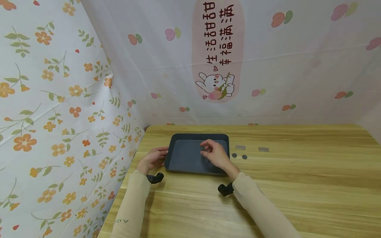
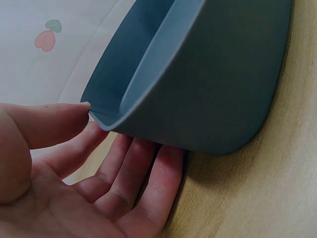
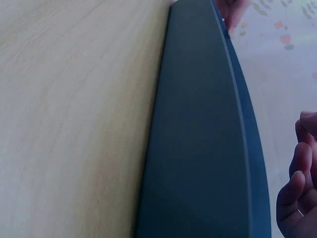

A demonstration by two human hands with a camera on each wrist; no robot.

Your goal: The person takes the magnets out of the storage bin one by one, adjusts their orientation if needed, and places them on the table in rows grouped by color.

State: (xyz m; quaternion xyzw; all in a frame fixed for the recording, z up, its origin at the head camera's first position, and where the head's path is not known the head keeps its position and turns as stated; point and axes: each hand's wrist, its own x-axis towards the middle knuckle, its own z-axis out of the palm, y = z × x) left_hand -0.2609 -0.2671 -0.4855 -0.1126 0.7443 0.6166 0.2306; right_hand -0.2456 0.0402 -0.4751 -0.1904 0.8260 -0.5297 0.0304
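Note:
A dark grey-blue rectangular tray (image 1: 186, 155) with raised walls lies on the wooden table. At its left end my left hand (image 1: 153, 158) grips the edge. In the left wrist view the thumb (image 2: 62, 119) touches the rim at a corner, and the other fingertips rest against the outer wall (image 2: 213, 89). Above the right part of the tray is my right hand (image 1: 218, 157), with loosely bent fingers and a gap between thumb and forefinger. Nothing shows in its grasp. The right wrist view has that hand (image 3: 299, 193) at the edge, past the tray's long wall (image 3: 198, 124).
Right of the tray lie two small grey rectangular plates, one nearer (image 1: 240, 147) and one farther right (image 1: 263, 149). Below them are two small dark discs, a left one (image 1: 234, 155) and a right one (image 1: 244, 157). Printed curtains hang behind the table (image 1: 312, 178) and at its left.

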